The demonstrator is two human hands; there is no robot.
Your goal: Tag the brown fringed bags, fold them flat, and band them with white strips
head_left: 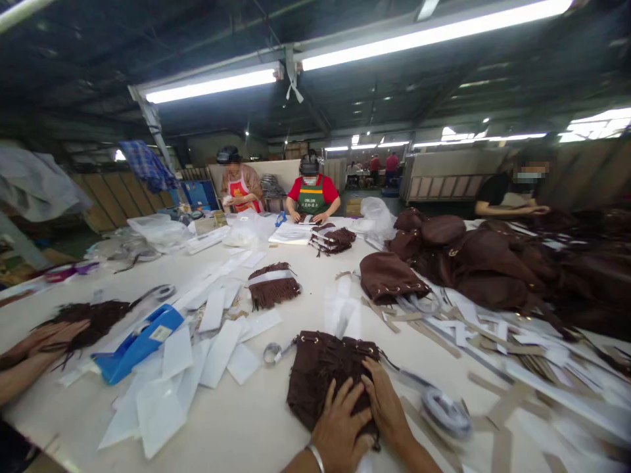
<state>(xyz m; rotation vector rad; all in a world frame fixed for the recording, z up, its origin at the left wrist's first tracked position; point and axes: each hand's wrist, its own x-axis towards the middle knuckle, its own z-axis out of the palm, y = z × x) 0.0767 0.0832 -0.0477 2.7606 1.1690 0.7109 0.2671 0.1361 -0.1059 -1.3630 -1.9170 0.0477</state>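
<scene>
A dark brown drawstring bag [308, 378] with metal eyelets lies on the table in front of me. Its middle is gathered into fringe-like strands. My left hand [342, 424], with a metal bangle at the wrist, rests flat on the lower part of the bag, fingers spread. Along the bag's right edge lies my right hand [385, 401], its fingers stretched over the leather. Beside the bag are two wrapped coils: a small coil [271, 353] on the left and a larger coil [446, 410] on the right, apparently joined to the bag's cord.
A blue tape dispenser [140, 345] and white sheets [165, 407] lie left. A co-worker's hands [54, 338] press brown fringe there. A fringed piece [274, 286] lies ahead. Brown bags [473, 256] and cardboard strips [513, 401] crowd the right. Other people work across the table.
</scene>
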